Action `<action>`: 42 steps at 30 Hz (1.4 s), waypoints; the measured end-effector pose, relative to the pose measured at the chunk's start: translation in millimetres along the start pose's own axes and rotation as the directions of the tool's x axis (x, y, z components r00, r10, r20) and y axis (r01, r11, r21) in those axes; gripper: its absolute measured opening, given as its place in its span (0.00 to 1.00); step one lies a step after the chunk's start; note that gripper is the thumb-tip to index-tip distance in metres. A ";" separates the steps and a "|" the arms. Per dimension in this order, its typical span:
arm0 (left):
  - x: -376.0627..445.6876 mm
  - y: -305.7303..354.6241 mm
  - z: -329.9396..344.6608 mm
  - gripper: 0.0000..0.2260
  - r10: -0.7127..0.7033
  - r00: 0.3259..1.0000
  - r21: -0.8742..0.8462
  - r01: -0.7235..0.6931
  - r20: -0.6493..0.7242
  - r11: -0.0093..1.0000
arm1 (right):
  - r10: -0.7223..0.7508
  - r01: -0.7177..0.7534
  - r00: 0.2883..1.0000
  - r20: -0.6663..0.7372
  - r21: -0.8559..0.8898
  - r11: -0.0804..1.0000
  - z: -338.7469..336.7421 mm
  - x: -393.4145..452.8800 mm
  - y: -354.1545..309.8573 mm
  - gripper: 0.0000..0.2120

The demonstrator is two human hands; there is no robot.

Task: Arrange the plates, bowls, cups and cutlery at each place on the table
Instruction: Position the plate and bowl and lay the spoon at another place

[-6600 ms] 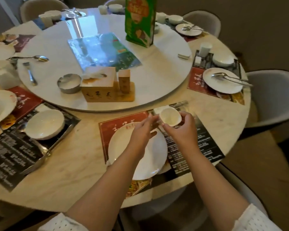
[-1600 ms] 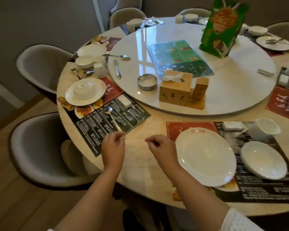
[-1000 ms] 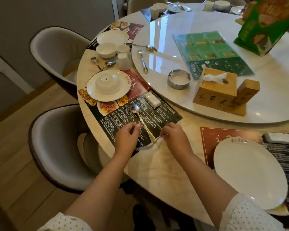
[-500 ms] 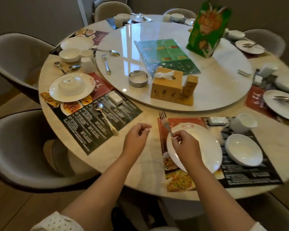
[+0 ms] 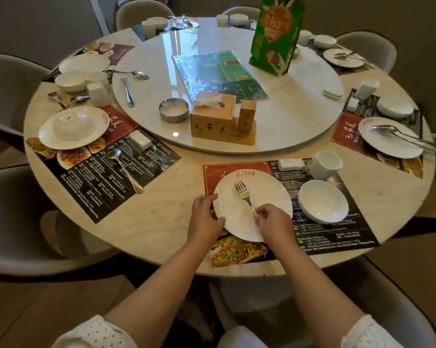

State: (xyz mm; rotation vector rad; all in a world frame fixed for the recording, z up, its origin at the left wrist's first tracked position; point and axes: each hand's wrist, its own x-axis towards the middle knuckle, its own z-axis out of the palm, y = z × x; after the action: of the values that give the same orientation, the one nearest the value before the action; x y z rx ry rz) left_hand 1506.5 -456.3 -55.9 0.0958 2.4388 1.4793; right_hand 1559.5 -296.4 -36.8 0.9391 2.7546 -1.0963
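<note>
1. Gripping the near-left rim of the white plate (image 5: 259,197), the left hand (image 5: 205,219) curls its fingers over the edge, with the forearm reaching in from the near side.
2. The right hand (image 5: 274,223) pinches the near end of the fork (image 5: 244,195) between thumb and fingertips; its wrist lies over the near-right part of the plate.
3. The fork lies over the plate's middle, its long axis running from near-right to far-left, tines pointing away toward the far side.
4. The plate sits on a red and black placemat (image 5: 337,237) at the near edge of the round marble table (image 5: 146,229).
5. To the left, another placemat (image 5: 91,182) carries a spoon (image 5: 125,169), handle toward the near-right and bowl toward the far-left, a plate with an upturned bowl (image 5: 70,123) on it, and a small white block (image 5: 140,143).
6. On the raised turntable (image 5: 299,116) in the centre stand a metal ashtray (image 5: 173,110), a wooden tissue box (image 5: 213,116), a green menu sheet (image 5: 219,74) and a green carton (image 5: 277,33).
7. Right of the held plate on the same mat are a shallow white bowl (image 5: 323,200) and, farther off, a white cup (image 5: 326,164).
8. At the right edge, a further plate (image 5: 387,144) bears cutlery laid across it.
9. Grey padded chairs (image 5: 13,217) ring the table over a wooden floor.
</note>
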 end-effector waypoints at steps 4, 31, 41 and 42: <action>-1.7 2.3 1.0 0.25 -0.018 1.000 0.013 0.018 0.005 1.000 | -0.019 0.018 1.000 -0.017 -0.019 1.000 -0.1 0.1 1.4 0.08; 110.6 -61.7 -208.6 0.07 -0.149 0.903 0.179 0.238 -0.403 0.955 | -0.466 0.520 0.853 0.236 -0.475 0.710 173.3 0.6 -125.8 0.33; 144.3 -59.8 -223.1 0.12 -0.339 0.918 0.240 0.383 -0.204 0.892 | -0.462 0.516 0.854 0.237 -0.489 0.703 173.9 0.8 -127.1 0.32; 142.4 -58.7 -224.6 0.11 -0.353 0.918 0.198 0.385 -0.182 0.901 | -0.459 0.518 0.854 0.247 -0.491 0.700 172.8 0.6 -127.5 0.32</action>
State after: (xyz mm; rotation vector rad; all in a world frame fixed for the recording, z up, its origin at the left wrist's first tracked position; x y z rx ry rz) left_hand 1313.5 -647.8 -39.9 -0.4204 2.5482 1.0677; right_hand 1457.5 -478.2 -88.4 0.0603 3.0211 -0.2883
